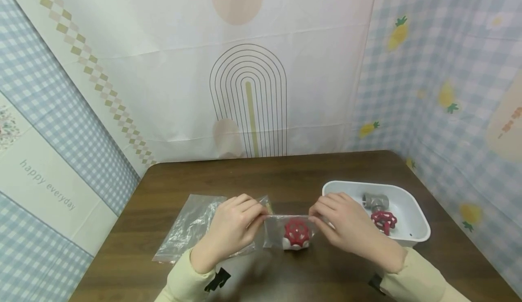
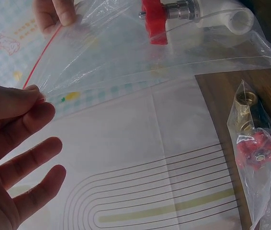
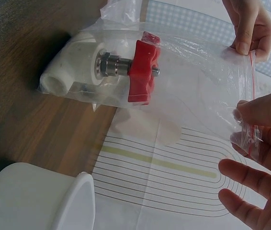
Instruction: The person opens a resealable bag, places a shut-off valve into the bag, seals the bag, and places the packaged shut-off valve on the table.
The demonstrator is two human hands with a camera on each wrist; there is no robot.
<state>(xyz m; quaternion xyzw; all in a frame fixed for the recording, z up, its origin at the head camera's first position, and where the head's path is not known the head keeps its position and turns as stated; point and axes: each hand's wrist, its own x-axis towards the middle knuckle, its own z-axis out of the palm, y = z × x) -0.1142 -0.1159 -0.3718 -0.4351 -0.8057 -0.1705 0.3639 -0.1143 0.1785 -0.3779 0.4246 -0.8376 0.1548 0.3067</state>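
Observation:
A clear zip-lock bag [image 3: 193, 81] with a red seal line hangs between both hands. Inside it is a white plastic valve [image 3: 78, 57] with a metal stem and a red handwheel [image 1: 296, 232]. The left hand [image 1: 234, 222] pinches one top corner of the bag between thumb and forefinger, its other fingers spread apart in the left wrist view. At the opposite corner the right hand [image 1: 346, 222] pinches the bag's top edge, the film bunched at its fingertips. The bag's lower end is down near the tabletop; I cannot tell whether it touches.
To the right, a white tub [image 1: 416, 216] holds a grey metal valve [image 1: 376, 201] with a red handwheel. Other clear plastic bags [image 1: 183, 229] lie at left on the brown table [image 1: 244, 179]. One bag there holds a brass valve [image 2: 244, 112] with a red handwheel.

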